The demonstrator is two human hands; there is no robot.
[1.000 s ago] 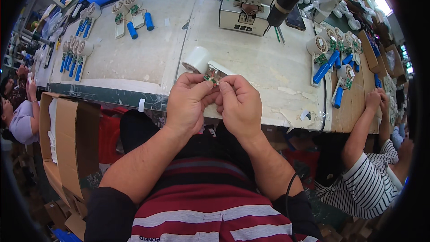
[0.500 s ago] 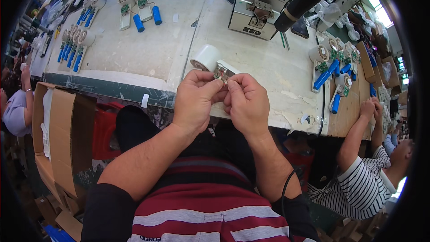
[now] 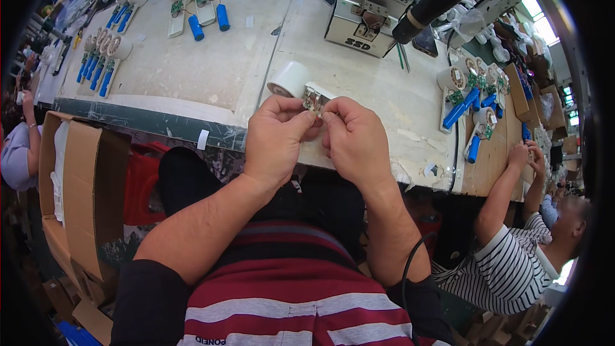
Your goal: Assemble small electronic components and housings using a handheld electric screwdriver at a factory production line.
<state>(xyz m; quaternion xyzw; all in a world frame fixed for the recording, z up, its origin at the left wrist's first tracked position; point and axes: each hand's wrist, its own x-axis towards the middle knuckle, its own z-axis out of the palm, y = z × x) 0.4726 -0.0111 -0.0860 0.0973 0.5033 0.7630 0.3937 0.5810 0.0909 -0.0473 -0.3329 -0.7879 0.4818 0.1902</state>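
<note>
**Thumb-and-finger pinch at an opened white unit**

The white unit (image 3: 325,93) lies on the counter (image 3: 365,93) just beyond the hands, its round head (image 3: 287,79) past the left hand (image 3: 278,138) and its narrow handle running off behind the right hand (image 3: 356,144). Both hands are closed in a pinch, thumb against forefinger, on the unit's exposed inner parts (image 3: 312,100); exactly which small piece each set of tips grips is hidden. The two grips nearly touch, probably because parts so small need one hand to steady while the other works finely. The head appears to rest on the counter, which would spare the fingers its weight.

Well to the right of the hands, similar units with blue cells (image 3: 460,110) lie bunched together, their cells outside the handles, seemingly to leave the wiring reachable. Others stand in a close row (image 3: 99,67) far to the left, and a further pair (image 3: 192,9) lies beyond the left hand; the grouping looks meant to keep a clear working space before the hands.

Beyond the right hand, a black tool (image 3: 413,22) hangs at a slant beside a boxy metal machine (image 3: 365,16), presumably to stay within reach.
</note>
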